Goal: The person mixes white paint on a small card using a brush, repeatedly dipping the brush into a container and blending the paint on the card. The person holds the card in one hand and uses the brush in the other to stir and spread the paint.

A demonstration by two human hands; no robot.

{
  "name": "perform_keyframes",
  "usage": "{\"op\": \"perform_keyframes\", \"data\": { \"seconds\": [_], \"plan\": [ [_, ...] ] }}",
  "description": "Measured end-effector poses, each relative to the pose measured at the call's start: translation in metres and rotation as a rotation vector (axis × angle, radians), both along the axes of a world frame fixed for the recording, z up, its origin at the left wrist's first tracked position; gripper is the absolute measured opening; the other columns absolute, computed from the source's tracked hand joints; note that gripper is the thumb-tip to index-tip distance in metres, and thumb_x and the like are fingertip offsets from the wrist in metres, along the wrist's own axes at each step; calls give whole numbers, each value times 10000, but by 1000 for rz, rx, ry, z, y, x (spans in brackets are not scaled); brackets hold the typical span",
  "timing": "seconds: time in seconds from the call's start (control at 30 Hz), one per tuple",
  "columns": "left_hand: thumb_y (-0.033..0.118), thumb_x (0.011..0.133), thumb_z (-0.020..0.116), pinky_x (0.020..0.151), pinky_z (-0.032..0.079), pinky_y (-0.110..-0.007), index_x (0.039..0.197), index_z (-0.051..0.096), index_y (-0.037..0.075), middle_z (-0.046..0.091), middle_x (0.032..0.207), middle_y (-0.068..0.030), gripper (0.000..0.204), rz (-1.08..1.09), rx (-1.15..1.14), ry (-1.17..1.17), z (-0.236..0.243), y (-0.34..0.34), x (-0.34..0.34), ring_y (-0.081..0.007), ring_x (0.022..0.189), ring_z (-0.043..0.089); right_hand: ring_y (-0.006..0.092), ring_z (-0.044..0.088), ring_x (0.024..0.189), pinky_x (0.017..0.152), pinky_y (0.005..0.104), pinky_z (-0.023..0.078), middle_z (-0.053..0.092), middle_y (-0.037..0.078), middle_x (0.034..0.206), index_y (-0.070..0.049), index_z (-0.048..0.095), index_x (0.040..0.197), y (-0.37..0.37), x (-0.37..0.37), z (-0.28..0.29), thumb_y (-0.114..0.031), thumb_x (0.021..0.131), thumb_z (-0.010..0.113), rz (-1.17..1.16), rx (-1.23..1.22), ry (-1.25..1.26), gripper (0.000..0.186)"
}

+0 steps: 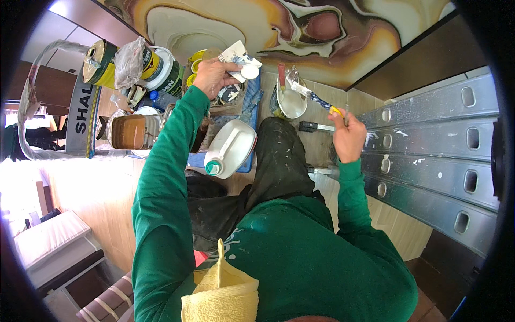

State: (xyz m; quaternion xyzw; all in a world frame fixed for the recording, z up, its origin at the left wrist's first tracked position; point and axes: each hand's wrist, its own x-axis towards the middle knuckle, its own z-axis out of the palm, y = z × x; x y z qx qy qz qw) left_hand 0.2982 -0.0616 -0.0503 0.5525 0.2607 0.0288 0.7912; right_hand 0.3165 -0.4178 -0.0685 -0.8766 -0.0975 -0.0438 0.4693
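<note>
My left hand (pixel 216 78) reaches over a cluster of cans and is closed on a flat white scraper-like piece (pixel 236 54) with dark smears. A small white round piece (pixel 249 71) shows at its lower edge. On the right, my right hand (pixel 348 134) grips the yellow end of a putty-knife-like tool (pixel 318 100) with a blue, smeared handle. Its whitish tip reaches over an open pot (pixel 291 103) holding white material. A red-handled tool (pixel 281 75) stands in that pot. Between my arms is a white jug (pixel 232 148) with a green cap.
Paint cans (pixel 166 75) and a square container of brown liquid (pixel 129 132) crowd the left, beside a blue crate (pixel 251 96). A metal ladder (pixel 429 145) lies along the right. A marbled panel (pixel 230 27) rises ahead. My dark-trousered knee (pixel 281 155) is close to the pot.
</note>
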Motion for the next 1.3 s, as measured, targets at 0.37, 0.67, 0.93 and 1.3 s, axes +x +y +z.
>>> {"op": "perform_keyframes", "data": {
  "seconds": [0.37,0.67,0.93,1.3],
  "plan": [
    [-35,764,724,715,632,-376,1033,601,-110,683,983,-176,305,-131,93,-43,29,-32,29,-266,876,703,20,410,416,369,190,298,726,112,855,43,663,1083,-8,-10,113,-125,954,603,85,404,154,220],
    [-41,770,718,713,627,-362,1024,604,-120,687,979,-180,290,-214,33,-111,42,-63,29,-265,855,708,16,403,414,370,186,293,727,118,865,42,660,1099,-8,-14,116,-116,952,604,103,431,146,223],
    [-44,768,716,730,618,-362,1018,601,-125,683,997,-179,287,-138,-26,-168,52,-64,26,-262,866,707,7,405,441,387,178,304,729,94,873,24,663,1110,-12,-17,111,-92,938,622,79,420,90,211],
    [-44,775,712,727,617,-340,1038,598,-136,684,994,-192,300,-118,14,-177,62,-57,20,-253,849,707,5,403,468,407,175,304,724,82,890,10,666,1134,-16,-22,120,-76,935,627,98,450,-22,220]
  ]
}}
